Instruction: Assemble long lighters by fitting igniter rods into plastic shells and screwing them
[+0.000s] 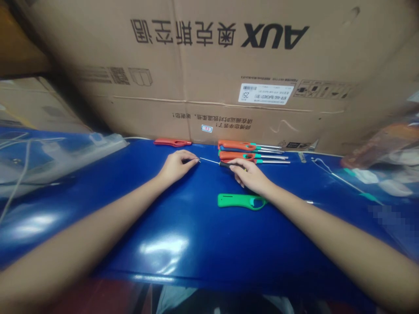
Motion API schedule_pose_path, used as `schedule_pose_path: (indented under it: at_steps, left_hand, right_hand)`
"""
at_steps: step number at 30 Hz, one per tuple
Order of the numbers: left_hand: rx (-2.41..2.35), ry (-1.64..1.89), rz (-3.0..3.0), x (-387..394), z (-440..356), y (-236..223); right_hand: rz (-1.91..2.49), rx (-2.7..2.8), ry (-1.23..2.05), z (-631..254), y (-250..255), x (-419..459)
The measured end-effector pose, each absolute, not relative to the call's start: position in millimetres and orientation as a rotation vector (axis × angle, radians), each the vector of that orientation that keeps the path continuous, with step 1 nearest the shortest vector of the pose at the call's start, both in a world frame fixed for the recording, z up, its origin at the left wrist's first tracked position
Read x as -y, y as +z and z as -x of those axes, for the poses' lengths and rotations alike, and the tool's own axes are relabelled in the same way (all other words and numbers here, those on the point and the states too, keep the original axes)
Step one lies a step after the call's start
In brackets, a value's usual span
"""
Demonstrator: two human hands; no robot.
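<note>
My right hand (248,174) is closed round the dark handle of a screwdriver (210,161), its thin metal shaft pointing left. My left hand (178,165) pinches thumb and fingertips together at the shaft's tip; whatever it holds there is too small to make out. Behind my right hand lie several orange-red stick lighters (234,155) with metal tubes pointing right, and a blue one among them. A green lighter body (234,201) rests on the table in front of my right hand, its right end partly behind my forearm. A red lighter handle (172,142) lies behind my left hand.
A large cardboard box (209,104) walls off the back of the blue table (196,226). Clear plastic bags (81,163) lie at left. At right are a blurred plastic bag of parts (389,148) and a thin metal tube with wire (347,182).
</note>
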State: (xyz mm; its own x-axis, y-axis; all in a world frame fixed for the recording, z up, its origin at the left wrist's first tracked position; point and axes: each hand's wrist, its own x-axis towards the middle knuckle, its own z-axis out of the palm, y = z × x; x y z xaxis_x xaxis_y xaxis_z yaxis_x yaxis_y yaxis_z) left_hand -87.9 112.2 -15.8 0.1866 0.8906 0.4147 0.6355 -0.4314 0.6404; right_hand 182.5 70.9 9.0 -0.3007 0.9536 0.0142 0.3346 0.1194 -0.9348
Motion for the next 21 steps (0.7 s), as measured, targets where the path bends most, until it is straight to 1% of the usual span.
schedule_pose_path:
  at_steps: [6, 13, 21]
  left_hand:
    - [-1.524, 1.075, -2.119, -110.1, 86.9, -12.9]
    - [-1.631, 1.076, -2.080, -111.1, 87.5, -13.1]
    - [-1.583, 1.067, -2.103, -108.0, 83.5, -10.0]
  right_hand:
    - [1.292, 1.738, 1.156, -183.7, 6.8, -72.5]
    - [1.285, 1.815, 1.025, -181.4, 6.0, -77.0]
    - [1.310, 1.863, 0.981, -178.9, 5.7, -78.4]
